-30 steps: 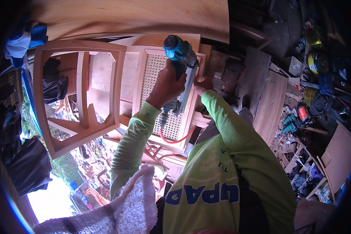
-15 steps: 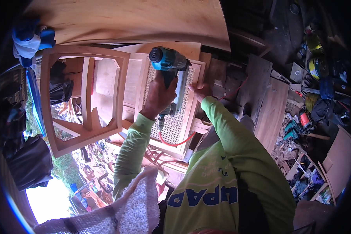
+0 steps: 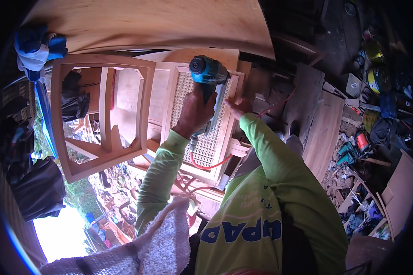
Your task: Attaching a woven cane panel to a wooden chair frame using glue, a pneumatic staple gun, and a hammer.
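Note:
My left hand [image 3: 195, 112] is wrapped round the handle of a teal and black air nailer [image 3: 209, 71]. The tool lies over a panel of woven cane [image 3: 181, 87] set in a pale wooden frame [image 3: 168, 98]. An orange air hose [image 3: 211, 167] curves from the fitting below the handle toward the right. At the frame's right side, my right hand [image 3: 239, 108] rests with its fingers apart, one stretched toward the nailer. The nailer's nose is toward the frame's right rail; whether it touches the wood is hidden.
Left of the panel stands an open wooden frame [image 3: 103, 59] with a crossbar. A large plywood sheet [image 3: 160, 23] spans the far side. Tools, spools and scraps clutter the right, including a yellow spool [image 3: 377, 81]. Planks [image 3: 323, 133] lie beside me; a white towel [image 3: 163, 238] hangs in front.
My left hand has shifted the nailer a little to the right, closer to the frame's right rail. My right hand stays at nearly the same place on the frame's edge.

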A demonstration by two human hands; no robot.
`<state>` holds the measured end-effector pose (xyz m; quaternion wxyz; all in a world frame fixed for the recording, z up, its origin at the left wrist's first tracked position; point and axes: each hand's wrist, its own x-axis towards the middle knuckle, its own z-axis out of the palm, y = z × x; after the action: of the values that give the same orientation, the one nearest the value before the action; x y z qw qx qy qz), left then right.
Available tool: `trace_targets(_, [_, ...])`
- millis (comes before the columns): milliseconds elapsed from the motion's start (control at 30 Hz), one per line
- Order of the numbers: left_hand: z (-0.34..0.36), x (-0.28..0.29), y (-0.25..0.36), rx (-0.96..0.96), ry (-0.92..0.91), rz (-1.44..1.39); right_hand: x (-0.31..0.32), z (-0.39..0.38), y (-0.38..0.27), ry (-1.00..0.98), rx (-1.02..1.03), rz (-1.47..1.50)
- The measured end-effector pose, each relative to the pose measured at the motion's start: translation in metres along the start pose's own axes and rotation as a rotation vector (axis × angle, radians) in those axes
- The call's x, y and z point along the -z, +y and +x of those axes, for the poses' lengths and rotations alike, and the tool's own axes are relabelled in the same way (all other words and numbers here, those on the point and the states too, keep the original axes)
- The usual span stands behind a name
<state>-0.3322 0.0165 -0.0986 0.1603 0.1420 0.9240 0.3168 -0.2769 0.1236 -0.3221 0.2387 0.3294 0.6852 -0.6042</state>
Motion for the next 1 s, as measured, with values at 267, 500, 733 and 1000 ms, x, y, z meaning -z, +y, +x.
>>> trace_targets(267, [0.001,-0.018,0.000,-0.094,0.039,0.104,-0.006,0.003,0.011,0.092,0.061,0.017])
trace_targets(500, [-0.001,-0.022,-0.004,-0.164,0.035,0.125,-0.001,0.000,0.005,0.078,0.029,0.017])
trace_targets(733, [-0.005,-0.029,0.001,-0.185,0.042,0.173,-0.004,0.006,0.009,0.071,0.057,0.019])
trace_targets(1000, [-0.024,-0.017,-0.002,-0.126,0.121,0.105,0.012,-0.005,-0.008,-0.142,0.074,0.103])
